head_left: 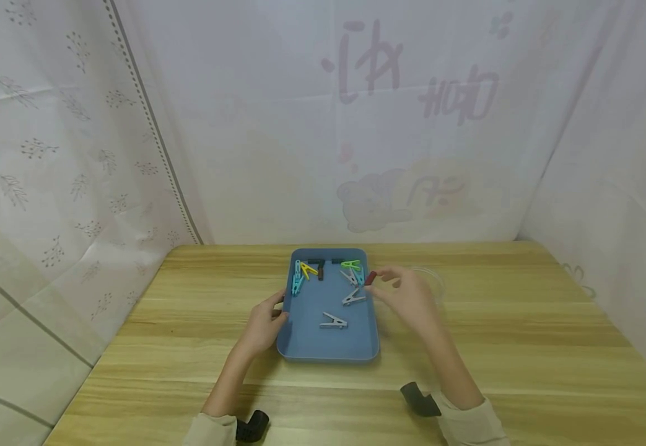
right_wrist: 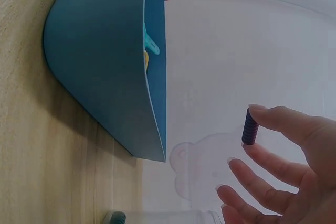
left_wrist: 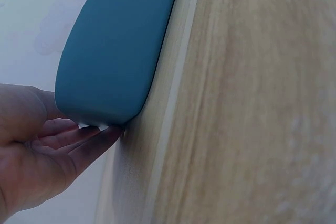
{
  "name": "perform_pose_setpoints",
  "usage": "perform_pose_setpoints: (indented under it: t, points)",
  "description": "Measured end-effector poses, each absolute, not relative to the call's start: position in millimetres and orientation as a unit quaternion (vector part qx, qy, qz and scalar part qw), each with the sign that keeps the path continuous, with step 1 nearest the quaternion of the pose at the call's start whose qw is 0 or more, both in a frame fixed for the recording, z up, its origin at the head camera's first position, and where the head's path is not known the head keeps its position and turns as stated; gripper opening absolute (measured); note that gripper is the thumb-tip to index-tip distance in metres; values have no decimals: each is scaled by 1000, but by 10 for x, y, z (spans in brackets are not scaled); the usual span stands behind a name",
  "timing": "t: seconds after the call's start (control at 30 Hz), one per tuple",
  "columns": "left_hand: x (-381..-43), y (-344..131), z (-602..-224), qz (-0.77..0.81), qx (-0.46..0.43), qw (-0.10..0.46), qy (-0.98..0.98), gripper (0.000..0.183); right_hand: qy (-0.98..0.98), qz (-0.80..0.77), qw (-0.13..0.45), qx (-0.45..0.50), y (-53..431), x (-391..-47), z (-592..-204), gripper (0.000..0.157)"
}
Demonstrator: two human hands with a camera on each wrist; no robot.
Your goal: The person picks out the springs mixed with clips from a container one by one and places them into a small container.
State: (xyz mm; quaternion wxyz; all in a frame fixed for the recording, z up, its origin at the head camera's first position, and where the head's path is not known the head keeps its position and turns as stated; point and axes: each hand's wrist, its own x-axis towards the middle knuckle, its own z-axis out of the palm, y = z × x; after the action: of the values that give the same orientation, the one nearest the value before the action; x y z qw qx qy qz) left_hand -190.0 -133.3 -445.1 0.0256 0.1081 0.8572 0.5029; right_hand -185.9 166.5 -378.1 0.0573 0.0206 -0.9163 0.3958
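Between thumb and index finger, my right hand (head_left: 409,300) pinches a small dark red ribbed cylinder (right_wrist: 250,127) beside the right rim of the blue tray (head_left: 328,347). Its other fingers are spread and loosely bent. At the tray's left side, my left hand (left_wrist: 42,156) touches the outer wall with fairly straight fingers. Grey clothespins (head_left: 334,321) lie in the tray's middle and right. A yellow clothespin (head_left: 308,271) and teal clothespins (head_left: 297,285) are at its left, a green clothespin (head_left: 350,265) at its far right corner.
Black ribbed pieces (head_left: 316,261) and a short brown piece (head_left: 320,274) lie at the tray's far end. A clear cylindrical container (right_wrist: 168,217) with a dark ribbed piece in it is to the right, on the wooden table (head_left: 523,347). A patterned curtain (head_left: 278,155) hangs behind.
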Motion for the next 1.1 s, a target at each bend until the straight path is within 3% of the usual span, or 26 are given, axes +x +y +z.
perform_pose_setpoints:
  t: [1.1]
  points:
    - [-1973,-1275,-4440,503,106,19,858,54,-917,396,44,11,2002,-1936,-3621,48]
